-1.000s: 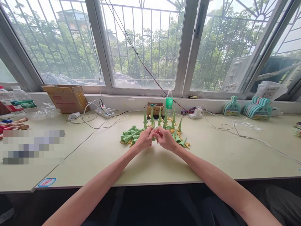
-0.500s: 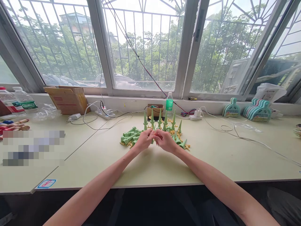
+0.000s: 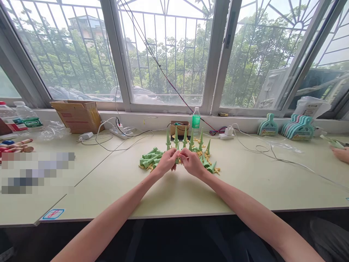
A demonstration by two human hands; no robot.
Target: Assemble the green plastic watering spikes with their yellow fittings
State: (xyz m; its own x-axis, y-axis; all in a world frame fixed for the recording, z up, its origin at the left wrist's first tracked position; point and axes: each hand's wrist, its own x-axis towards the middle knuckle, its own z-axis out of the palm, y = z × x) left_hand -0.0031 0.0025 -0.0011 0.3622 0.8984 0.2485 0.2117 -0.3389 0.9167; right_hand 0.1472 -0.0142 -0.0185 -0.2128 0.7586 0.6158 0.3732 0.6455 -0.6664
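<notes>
In front of me on the table, my left hand point(image 3: 167, 161) is closed around a green plastic spike point(image 3: 177, 160), mostly covered by the fingers. My right hand point(image 3: 190, 161) meets it there, fingertips pinched against the spike's side; whatever small piece they hold is hidden. Behind both hands stands a row of upright green spikes point(image 3: 185, 138) with small yellow fittings. A heap of loose green spikes point(image 3: 149, 156) lies left of my hands. More green spikes point(image 3: 212, 167) lie to the right among small yellow pieces point(image 3: 217, 170).
A small cardboard box point(image 3: 180, 128) and a bottle with green label point(image 3: 196, 118) stand behind the row. White cables point(image 3: 275, 156) cross the table on the right. A larger carton point(image 3: 77, 116) is at the left. Another person's hand point(image 3: 340, 153) holds something greenish at the right edge.
My hands stay nearly in place; the fingers have shifted slightly around the spike, with left fingers now showing below it. Another person's hand has come into view at the far right.
</notes>
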